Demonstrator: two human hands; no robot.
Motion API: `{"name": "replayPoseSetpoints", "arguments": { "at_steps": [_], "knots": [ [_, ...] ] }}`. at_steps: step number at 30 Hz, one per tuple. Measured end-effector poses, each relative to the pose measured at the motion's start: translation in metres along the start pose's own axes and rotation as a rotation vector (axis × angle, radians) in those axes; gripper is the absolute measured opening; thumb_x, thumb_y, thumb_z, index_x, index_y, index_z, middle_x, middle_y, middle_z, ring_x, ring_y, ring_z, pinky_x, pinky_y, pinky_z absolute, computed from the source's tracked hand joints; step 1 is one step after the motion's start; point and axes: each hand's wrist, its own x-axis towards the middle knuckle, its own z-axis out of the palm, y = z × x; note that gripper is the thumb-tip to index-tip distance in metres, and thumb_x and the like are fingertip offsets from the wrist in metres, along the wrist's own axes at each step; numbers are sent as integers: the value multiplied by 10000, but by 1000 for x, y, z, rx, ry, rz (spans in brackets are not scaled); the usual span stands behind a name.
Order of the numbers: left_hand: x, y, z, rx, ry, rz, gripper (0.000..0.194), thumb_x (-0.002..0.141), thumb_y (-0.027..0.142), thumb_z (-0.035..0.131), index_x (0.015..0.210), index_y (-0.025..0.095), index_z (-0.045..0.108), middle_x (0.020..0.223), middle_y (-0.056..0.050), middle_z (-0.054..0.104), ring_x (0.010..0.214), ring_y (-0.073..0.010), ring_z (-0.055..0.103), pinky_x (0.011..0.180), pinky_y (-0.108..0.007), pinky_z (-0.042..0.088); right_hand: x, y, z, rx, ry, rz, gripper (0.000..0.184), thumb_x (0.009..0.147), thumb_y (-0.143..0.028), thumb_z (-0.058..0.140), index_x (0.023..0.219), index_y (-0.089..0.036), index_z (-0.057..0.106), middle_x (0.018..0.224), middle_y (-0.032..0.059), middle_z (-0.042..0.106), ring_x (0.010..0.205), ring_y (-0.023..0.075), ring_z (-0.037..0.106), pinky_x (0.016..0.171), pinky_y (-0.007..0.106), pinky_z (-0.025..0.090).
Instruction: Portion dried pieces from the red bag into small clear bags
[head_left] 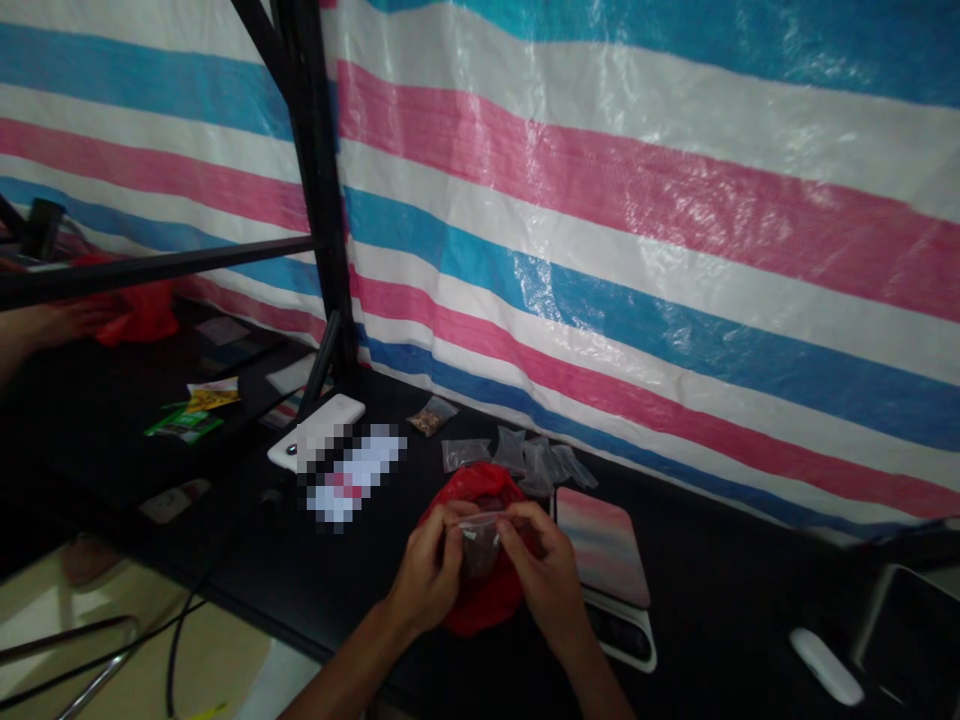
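Between my two hands is a small clear zip bag (480, 548), pinched along its top edge. My left hand (431, 565) grips the left end of that edge, and my right hand (541, 568) grips the right end. What the bag contains is too dim to make out. Directly beneath it lies a red plastic bag (480, 608) on the black table. Just right of my right hand is a kitchen scale (604, 550) with a striped, reflective top. Behind the red bag lie several small clear bags (536, 463).
A small bag of brown bits (432, 416) lies near the striped sheet (600, 300). To the left are a white device (319, 430) and colourful packets (187, 420). A white mouse (826, 666) sits right. A black frame post (322, 200) rises at the corner; another person's hand (71, 322) touches red plastic.
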Motion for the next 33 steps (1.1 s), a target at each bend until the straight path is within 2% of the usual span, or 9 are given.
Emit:
{"name": "replayPoseSetpoints", "arguments": {
  "at_steps": [3,5,10,14,17,22,29,33],
  "knots": [
    [0,-1,1,-47,27,-51,286,1034,293,351,789,231,486,900,-54,749,685,-151,680,591,-239,508,-1,-2,1,-47,16,-18,246,865,-445,675,807,-206,674,762,10,671,722,187,625,664,272,505],
    [0,-1,2,-85,37,-100,294,1041,324,350,795,229,481,893,-54,740,701,-150,675,623,-244,511,-1,-3,2,-64,0,-19,259,878,-452,656,819,-201,680,765,13,665,721,186,618,667,269,500],
    [0,-2,4,-198,-53,-236,174,1012,389,467,1010,220,508,1000,-62,708,890,-183,682,810,-300,543,-1,-2,5,-57,14,-21,299,897,-480,629,840,-192,687,778,25,671,720,186,621,660,259,500],
    [-1,-4,6,-142,-63,-305,213,1008,413,466,1034,212,533,883,-33,678,790,-181,649,720,-283,519,0,-2,5,-19,14,-44,279,912,-461,612,865,-198,691,776,22,680,708,185,634,642,252,507],
    [-1,-3,7,-112,-55,-308,243,1011,425,445,998,209,554,855,-30,662,762,-183,637,685,-280,506,1,-1,4,-42,42,-77,252,909,-435,622,852,-200,692,779,23,680,717,187,634,655,255,511],
    [0,1,5,-55,-114,-284,273,1026,420,403,993,205,567,868,-42,665,762,-184,633,700,-291,500,0,-1,7,-86,85,-135,223,929,-390,597,829,-207,674,800,18,665,749,179,626,694,248,508],
    [-1,2,3,-16,-129,-291,316,1040,431,347,986,204,560,870,-59,669,752,-196,633,691,-308,494,0,5,9,-106,53,-175,220,948,-378,570,861,-210,680,795,8,656,719,167,628,655,233,499],
    [0,2,4,-16,-175,-309,336,1049,444,309,998,206,540,866,-65,674,758,-204,642,703,-322,496,-1,6,9,-129,89,-190,188,936,-346,585,821,-214,654,793,1,627,738,165,609,683,238,489]
  ]
}}
